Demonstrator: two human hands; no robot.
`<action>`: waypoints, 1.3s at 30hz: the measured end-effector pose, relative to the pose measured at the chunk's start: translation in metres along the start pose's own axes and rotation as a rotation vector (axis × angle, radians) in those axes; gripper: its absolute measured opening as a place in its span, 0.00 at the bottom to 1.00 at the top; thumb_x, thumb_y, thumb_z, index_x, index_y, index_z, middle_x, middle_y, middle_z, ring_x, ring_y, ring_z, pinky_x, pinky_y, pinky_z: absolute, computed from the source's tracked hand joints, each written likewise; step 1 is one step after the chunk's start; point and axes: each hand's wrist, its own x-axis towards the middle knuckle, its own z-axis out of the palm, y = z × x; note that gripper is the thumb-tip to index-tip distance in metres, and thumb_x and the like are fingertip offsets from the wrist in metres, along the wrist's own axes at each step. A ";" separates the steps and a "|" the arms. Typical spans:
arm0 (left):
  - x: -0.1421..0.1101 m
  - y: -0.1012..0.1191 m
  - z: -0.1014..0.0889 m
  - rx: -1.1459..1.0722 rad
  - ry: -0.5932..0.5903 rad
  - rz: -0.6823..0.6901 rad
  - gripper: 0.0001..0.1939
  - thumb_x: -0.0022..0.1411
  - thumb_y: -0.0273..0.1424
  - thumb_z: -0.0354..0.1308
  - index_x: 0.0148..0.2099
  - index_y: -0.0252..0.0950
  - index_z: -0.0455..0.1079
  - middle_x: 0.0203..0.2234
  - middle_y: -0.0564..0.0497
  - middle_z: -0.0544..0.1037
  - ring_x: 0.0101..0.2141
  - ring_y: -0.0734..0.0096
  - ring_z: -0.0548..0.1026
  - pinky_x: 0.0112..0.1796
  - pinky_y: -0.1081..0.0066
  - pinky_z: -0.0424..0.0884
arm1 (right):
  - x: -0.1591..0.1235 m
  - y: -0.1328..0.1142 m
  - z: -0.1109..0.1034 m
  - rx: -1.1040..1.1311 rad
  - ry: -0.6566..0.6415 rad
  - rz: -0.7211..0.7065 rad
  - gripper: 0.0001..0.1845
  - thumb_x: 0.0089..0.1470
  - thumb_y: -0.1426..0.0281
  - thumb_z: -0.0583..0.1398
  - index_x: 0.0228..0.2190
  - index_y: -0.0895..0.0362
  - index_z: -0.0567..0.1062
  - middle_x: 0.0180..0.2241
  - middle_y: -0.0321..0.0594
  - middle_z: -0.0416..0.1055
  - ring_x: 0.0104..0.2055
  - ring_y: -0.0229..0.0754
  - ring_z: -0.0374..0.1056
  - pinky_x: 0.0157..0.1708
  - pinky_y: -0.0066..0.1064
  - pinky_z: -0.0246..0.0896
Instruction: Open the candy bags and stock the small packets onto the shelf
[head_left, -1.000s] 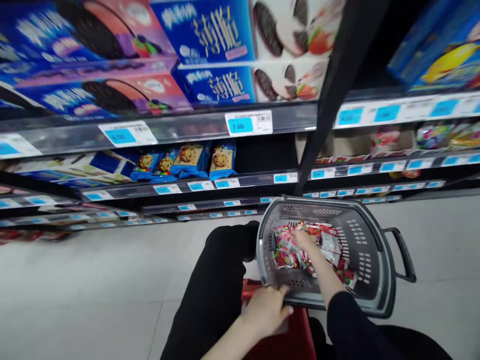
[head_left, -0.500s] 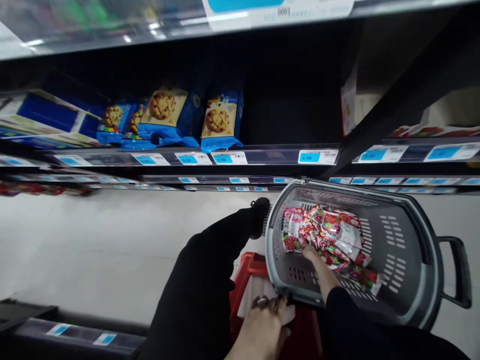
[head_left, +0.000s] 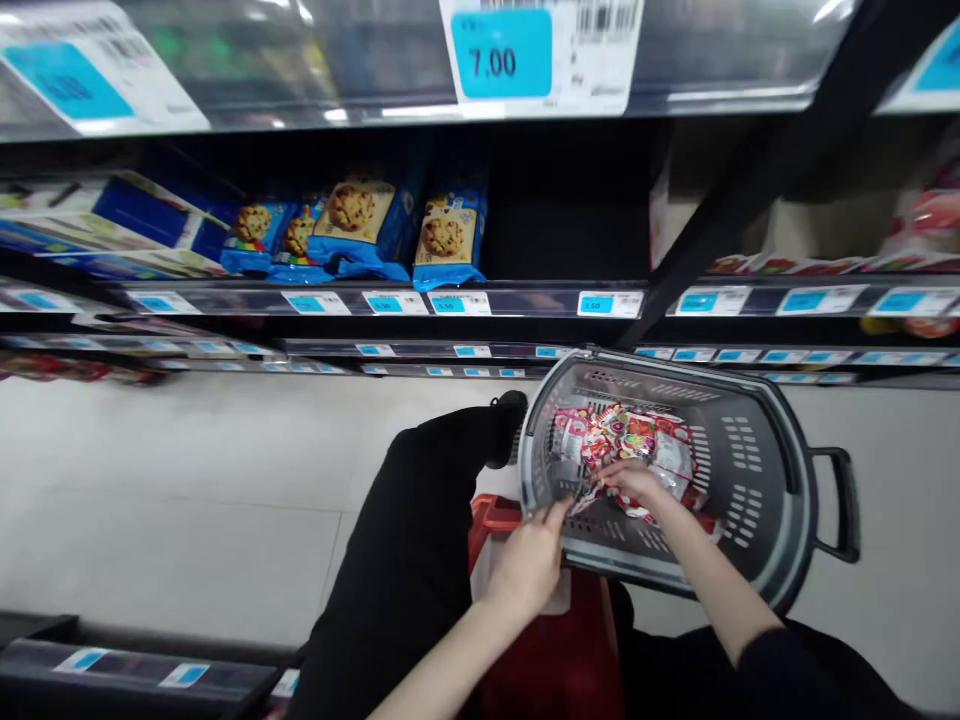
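Observation:
A grey plastic shopping basket (head_left: 757,520) rests on my lap over a red basket (head_left: 559,660). Several red and white snack packets (head_left: 626,440) lie in it. My right hand (head_left: 634,485) is inside the basket, its fingers closed on one of the packets. My left hand (head_left: 529,565) reaches to the basket's near rim, fingers pointing at the packets; whether it grips the rim or a packet is unclear.
Store shelves with blue price tags (head_left: 501,52) rise in front. Blue cookie bags (head_left: 446,235) stand on the shelf at mid height, with an empty gap to their right. My black-clad leg (head_left: 420,540) stretches toward the shelves over a pale tiled floor.
My left hand has moved up from the red basket's edge to the grey basket's rim. My right hand has shifted slightly among the packets. The view has tilted up a little.

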 end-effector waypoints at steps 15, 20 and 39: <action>0.003 0.029 0.014 -0.685 -0.012 0.283 0.18 0.52 0.30 0.55 0.46 0.36 0.69 0.31 0.48 0.76 0.30 0.65 0.73 0.34 0.69 0.68 | -0.181 -0.055 -0.020 0.242 0.101 -0.287 0.16 0.40 0.64 0.65 0.34 0.55 0.77 0.31 0.43 0.73 0.34 0.44 0.68 0.39 0.39 0.64; 0.008 0.025 0.010 -0.942 -0.460 0.159 0.19 0.45 0.27 0.60 0.44 0.32 0.71 0.23 0.50 0.76 0.22 0.71 0.71 0.27 0.73 0.66 | -0.180 -0.052 -0.048 -0.239 0.055 -0.387 0.19 0.35 0.64 0.67 0.34 0.54 0.76 0.36 0.41 0.70 0.40 0.47 0.66 0.42 0.38 0.61; 0.013 0.026 0.009 -1.048 -0.120 0.280 0.27 0.43 0.29 0.65 0.48 0.34 0.69 0.40 0.44 0.75 0.35 0.65 0.72 0.35 0.72 0.66 | -0.197 -0.026 -0.022 0.095 0.098 -0.545 0.24 0.41 0.68 0.64 0.44 0.53 0.70 0.43 0.42 0.67 0.44 0.45 0.66 0.44 0.36 0.62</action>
